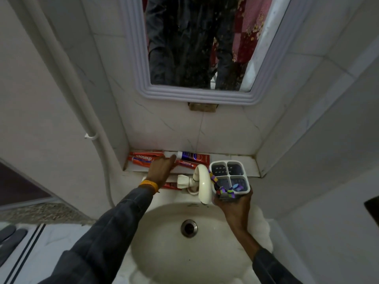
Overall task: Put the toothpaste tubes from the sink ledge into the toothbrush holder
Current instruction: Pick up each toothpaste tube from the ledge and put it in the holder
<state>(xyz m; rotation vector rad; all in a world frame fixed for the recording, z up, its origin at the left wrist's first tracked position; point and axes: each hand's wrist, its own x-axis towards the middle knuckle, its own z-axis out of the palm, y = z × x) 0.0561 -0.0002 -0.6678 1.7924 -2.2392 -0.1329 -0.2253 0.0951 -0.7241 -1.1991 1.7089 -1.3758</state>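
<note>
I see pale marbled wall tiles (205,130) closing in on three sides, a white-framed mirror (196,95) on the far wall, a white pipe (67,64) running down the left, and dim, flat light over the white basin (164,249) nearest me.

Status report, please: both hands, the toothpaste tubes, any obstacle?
Left hand on the toothpaste tubes on the ledge, none lifted yet. Right hand holds the toothbrush holder beside the tap. Tap stands between.

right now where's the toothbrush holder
In the head view the toothbrush holder is right of centre, held by the right hand over the sink's back edge, just right of the tap.
</note>
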